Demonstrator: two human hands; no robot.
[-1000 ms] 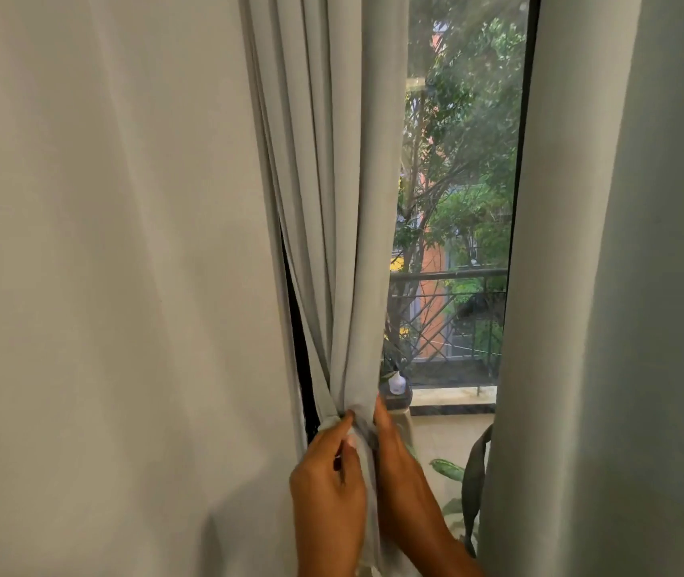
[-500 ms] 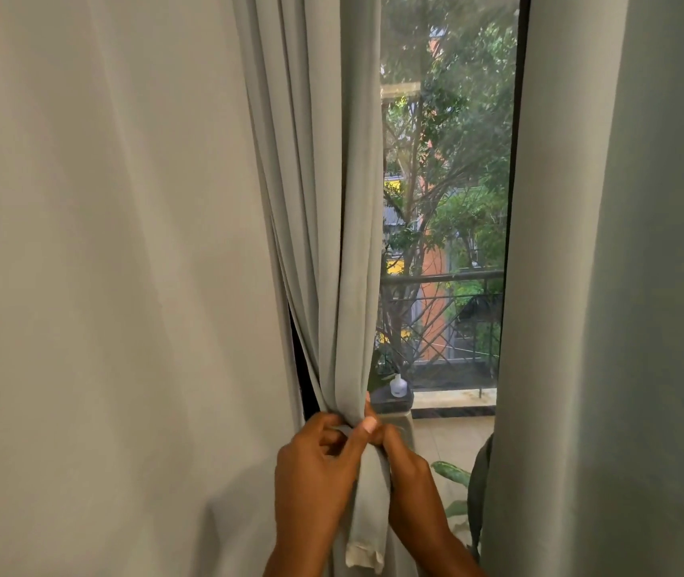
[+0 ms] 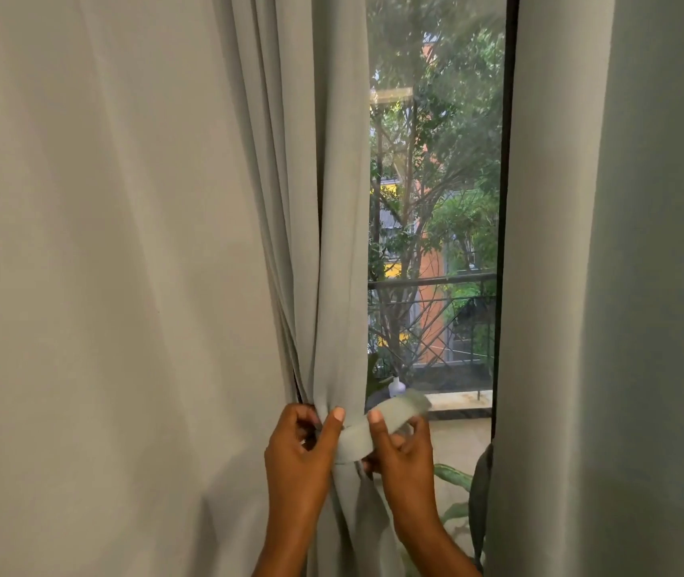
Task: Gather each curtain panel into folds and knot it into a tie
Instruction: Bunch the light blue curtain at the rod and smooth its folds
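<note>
Gripping the gathered left curtain panel, the left hand curls its fingers behind the bundle and presses its thumb against the front. The panel is pale grey-green matte cloth. It falls in long, soft vertical folds that narrow to a tight neck at hand height, low and centre in the view.

A flat fabric strip of the same cloth crosses the front of that neck. The right hand pinches the strip between thumb and fingers. The free end rises up and to the right, and its tip is blurred. The hands are apart, one on each side of the bundle. Below the neck the cloth hangs loose between the wrists.

The bundle's right edge runs straight against the glass. Open glass separates it from the dark window frame and the right curtain panel, which hangs smooth and ungathered. To the left, a broad pale surface lies just beside the folds. Behind the glass are a metal railing, a small white bottle and green leaves.

Half a second earlier the hands sat close together and the strip end hung straight down between them. The end is now lifted to the right.
</note>
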